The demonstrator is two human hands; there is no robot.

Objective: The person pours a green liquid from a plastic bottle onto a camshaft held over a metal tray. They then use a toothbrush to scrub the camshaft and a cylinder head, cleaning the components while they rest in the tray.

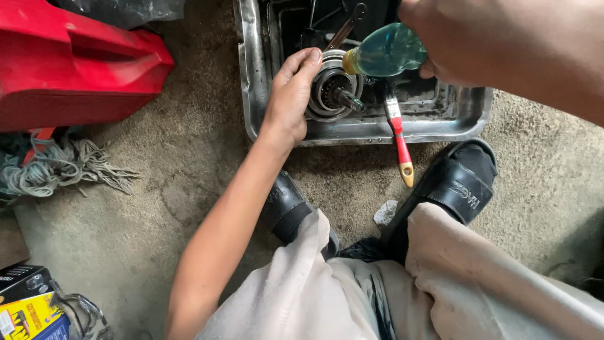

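Observation:
My left hand grips a round metal clutch-like part with a short shaft, holding it over a dirty steel tray. My right hand holds a clear plastic bottle of bluish-green liquid, tipped so its yellowish neck points down at the metal part. A paintbrush with a red and yellow handle lies over the tray's near rim, its bristles inside the tray beside the part.
A wrench lies in the tray. A red plastic body panel sits at the far left, with a frayed grey rag below it. Boxes at bottom left. My feet in black sandals rest on the concrete floor.

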